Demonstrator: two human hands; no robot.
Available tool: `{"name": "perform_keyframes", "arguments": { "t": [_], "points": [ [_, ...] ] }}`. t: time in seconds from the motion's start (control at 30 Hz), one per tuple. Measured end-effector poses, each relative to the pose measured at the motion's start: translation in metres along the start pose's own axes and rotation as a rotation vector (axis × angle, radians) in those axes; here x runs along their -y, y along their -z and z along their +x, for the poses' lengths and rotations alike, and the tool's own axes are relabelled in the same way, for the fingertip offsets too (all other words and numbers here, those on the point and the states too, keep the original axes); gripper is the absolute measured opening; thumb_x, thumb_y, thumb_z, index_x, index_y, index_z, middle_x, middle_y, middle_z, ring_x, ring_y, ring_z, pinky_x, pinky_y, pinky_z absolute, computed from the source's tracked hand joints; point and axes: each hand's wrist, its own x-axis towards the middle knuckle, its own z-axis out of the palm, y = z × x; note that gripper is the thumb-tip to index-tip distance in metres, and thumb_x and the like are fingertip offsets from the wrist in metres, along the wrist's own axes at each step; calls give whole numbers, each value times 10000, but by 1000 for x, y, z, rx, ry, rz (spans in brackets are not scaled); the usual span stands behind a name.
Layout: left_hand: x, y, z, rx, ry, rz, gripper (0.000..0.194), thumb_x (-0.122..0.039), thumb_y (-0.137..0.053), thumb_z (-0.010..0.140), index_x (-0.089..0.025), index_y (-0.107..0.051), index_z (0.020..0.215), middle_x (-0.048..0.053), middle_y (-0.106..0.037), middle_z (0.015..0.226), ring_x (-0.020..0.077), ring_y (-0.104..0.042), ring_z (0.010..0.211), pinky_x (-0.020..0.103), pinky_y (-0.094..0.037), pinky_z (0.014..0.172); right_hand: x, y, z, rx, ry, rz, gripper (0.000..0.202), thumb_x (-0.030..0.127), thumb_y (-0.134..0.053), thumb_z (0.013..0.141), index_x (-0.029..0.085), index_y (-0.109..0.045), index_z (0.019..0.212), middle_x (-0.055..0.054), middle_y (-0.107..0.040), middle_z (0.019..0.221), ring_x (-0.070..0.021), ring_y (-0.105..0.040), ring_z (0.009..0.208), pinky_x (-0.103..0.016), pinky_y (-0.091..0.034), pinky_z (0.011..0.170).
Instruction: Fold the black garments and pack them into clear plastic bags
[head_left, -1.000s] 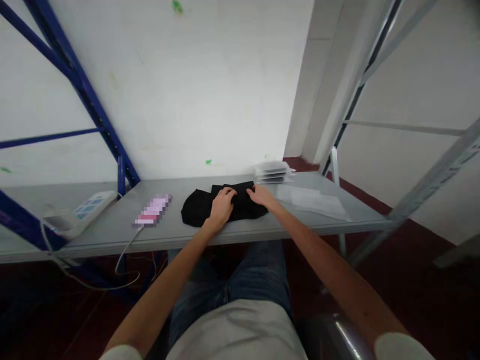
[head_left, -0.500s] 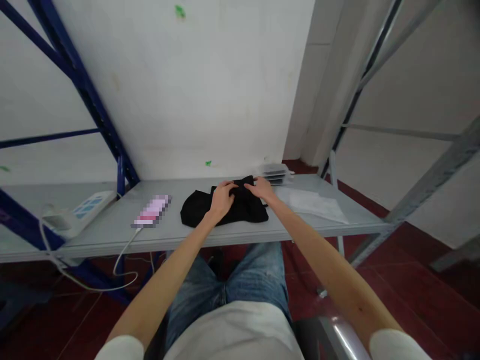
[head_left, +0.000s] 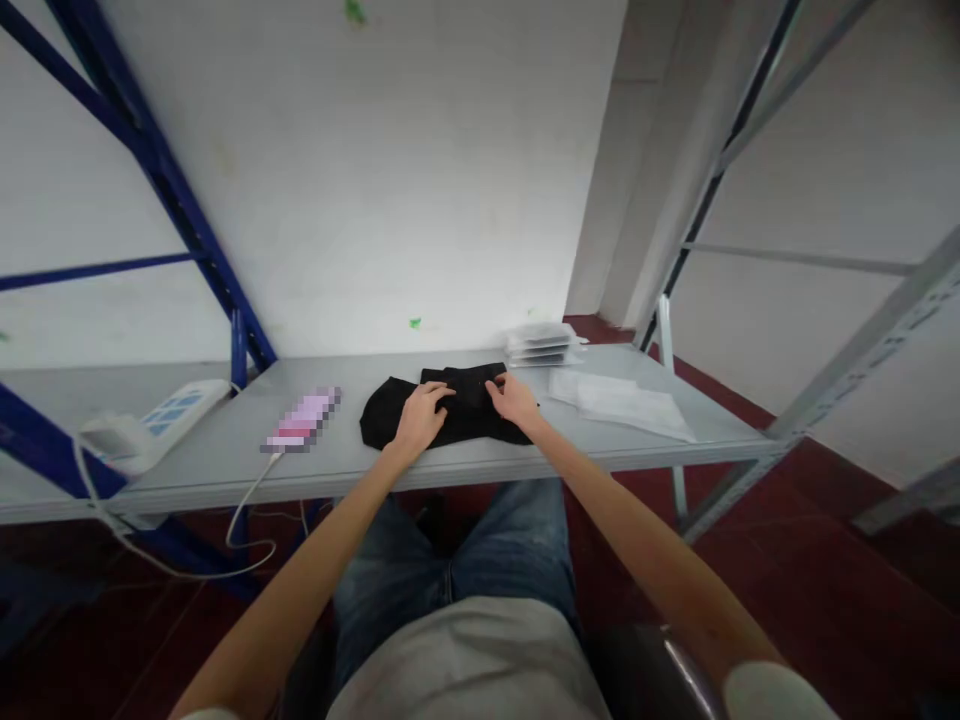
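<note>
1. Head view: black cloth (head_left: 466, 408) lies under and between 2 hands, left hand (head_left: 421, 415) and right hand (head_left: 515, 400); whether either pinches it, I cannot tell.
2. Light, even fingertip pressure should limit creases.
3. Steadying it left of the right-hand grip would probably help.

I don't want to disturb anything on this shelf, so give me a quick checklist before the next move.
1. Black cloth resting on the shelf: ok.
2. Left hand on the cloth: ok.
3. Right hand at the cloth: ok; whether its fingers pinch fabric: cannot tell.
4. Phone apart from the cloth: ok.
5. White sheets apart from the cloth: ok.
6. Cloth's underside smooth: cannot tell.
</note>
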Motion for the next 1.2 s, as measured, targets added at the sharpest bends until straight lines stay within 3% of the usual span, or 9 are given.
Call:
{"name": "perform_keyframes", "arguments": {
  "t": [0.17,0.3,0.5,0.67,0.83,0.93,1.0,1.07,1.2],
  "points": [
    [-1,0,-3,25,-27,67,465,-44,-571,856,-240,-742,1241,69,-665,1396,256,-586,1327,426,-459,1187,-20,16,-18,-101,84,-269,341,261,-448,1057,152,-678,1286,-206,-677,1307,-334,-653,1206,-434,-514,1006],
    [-4,0,-8,9,-46,100,435,-102,-566,907,-254,-727,1282,64,-652,1419,266,-547,1366,419,-493,1154,-10,15,-26,-192,233,-355,462,118,-346,1026,136,-631,1390,-211,-634,1395,-337,-557,1325,-469,-465,1078],
    [-6,2,-9,23,-52,155,433,-103,-562,919,-265,-728,1285,61,-641,1445,266,-530,1383,407,-522,1119,26,-16,-29,-180,571,-176,521,256,-298,1095,104,-474,1562,-153,-488,1607,-245,-386,1518,-410,-292,1261],
    [-3,3,-9,62,-72,173,411,-115,-524,953,-268,-746,1264,70,-661,1430,274,-564,1340,422,-546,1078,20,-41,-21,-38,544,-206,543,338,-337,1103,81,-469,1564,-165,-446,1634,-265,-303,1575,-445,-260,1282],
    [1,3,-12,90,-111,165,430,-121,-512,950,-289,-739,1275,65,-658,1444,271,-570,1341,390,-578,1012,14,-43,-18,5,564,-214,573,362,-348,1103,61,-436,1582,-168,-407,1656,-265,-280,1585,-424,-257,1286],
    [4,6,-16,124,-142,147,423,-227,-514,988,-254,-673,1380,91,-587,1530,281,-512,1416,432,-514,1112,11,-23,-20,-1,572,-197,594,394,-360,1103,67,-412,1597,-169,-400,1660,-263,-278,1587,-428,-253,1288],
    [6,9,-19,168,-160,131,486,-328,-508,1013,-211,-584,1478,122,-507,1600,300,-455,1473,480,-437,1187,-3,4,-22,-59,535,-193,596,397,-363,1101,98,-386,1616,-160,-392,1666,-263,-281,1586,-444,-254,1286],
    [6,13,-24,199,-156,103,562,-402,-479,1032,-196,-488,1556,133,-432,1652,301,-414,1509,488,-379,1228,-33,41,-27,-123,428,-246,581,348,-411,1079,129,-393,1617,-155,-413,1656,-276,-342,1558,-466,-266,1277],
    [5,21,-38,164,-108,43,590,-441,-426,1056,-228,-396,1605,116,-379,1685,273,-389,1533,462,-338,1255,-124,112,-39,-114,119,-455,574,230,-576,950,172,-556,1521,-168,-566,1537,-307,-537,1418,-435,-387,1202]
  ]
}}
